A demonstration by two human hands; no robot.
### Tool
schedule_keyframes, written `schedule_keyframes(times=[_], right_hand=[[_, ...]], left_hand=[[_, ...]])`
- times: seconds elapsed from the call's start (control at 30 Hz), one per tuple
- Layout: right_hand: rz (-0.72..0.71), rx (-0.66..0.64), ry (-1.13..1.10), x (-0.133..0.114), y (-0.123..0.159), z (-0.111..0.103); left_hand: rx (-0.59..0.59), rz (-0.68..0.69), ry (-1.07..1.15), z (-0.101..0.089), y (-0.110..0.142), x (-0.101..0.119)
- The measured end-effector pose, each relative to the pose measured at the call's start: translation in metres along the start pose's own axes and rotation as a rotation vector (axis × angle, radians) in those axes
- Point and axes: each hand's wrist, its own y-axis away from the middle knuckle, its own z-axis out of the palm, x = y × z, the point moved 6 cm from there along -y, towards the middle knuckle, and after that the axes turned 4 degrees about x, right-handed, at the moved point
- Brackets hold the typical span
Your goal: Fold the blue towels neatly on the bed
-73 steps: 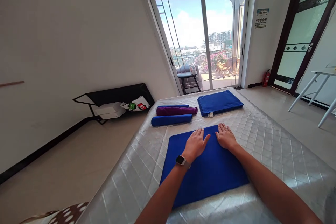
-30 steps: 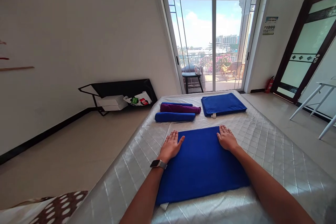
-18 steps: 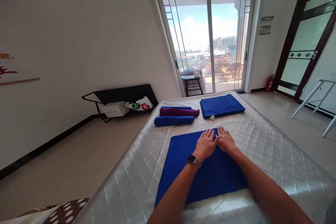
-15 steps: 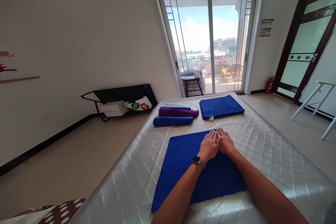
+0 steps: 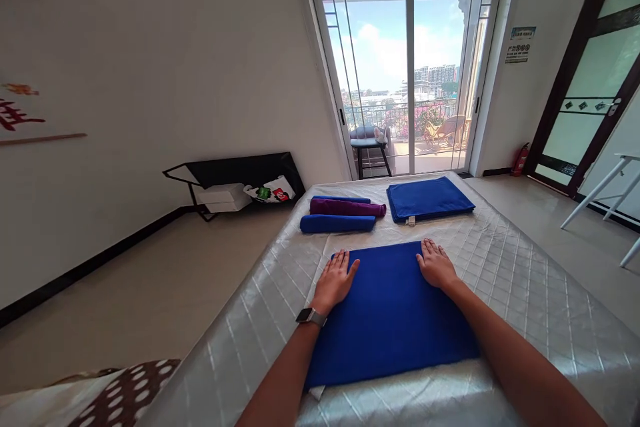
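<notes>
Left hand (image 5: 335, 282) and right hand (image 5: 437, 266) lay flat, gripping nothing, on a blue cloth (image 5: 390, 323) atop the mattress (image 5: 510, 300), apparently smoothing its far corners, the next move seemingly needing even pressure

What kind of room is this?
Probably a bedroom, perhaps in a guesthouse: a silvery quilted mattress fills the foreground, a sliding glass door looks onto a balcony, with a fire extinguisher nearby.

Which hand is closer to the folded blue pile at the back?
Right. The right hand lies just in front of the blue pile; the left hand is farther off, in front and to its left.
</notes>
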Motion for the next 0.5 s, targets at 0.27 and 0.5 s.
schedule_keyframes(times=[0.27, 0.5], right_hand=[[0.031, -0.031, 0.039, -0.002, 0.0, -0.005], [0.019, -0.058, 0.021, -0.003, 0.002, -0.01]], left_hand=[[0.038, -0.023, 0.044, 0.0, -0.001, 0.005], [0.032, -0.03, 0.048, -0.004, -0.001, 0.006]])
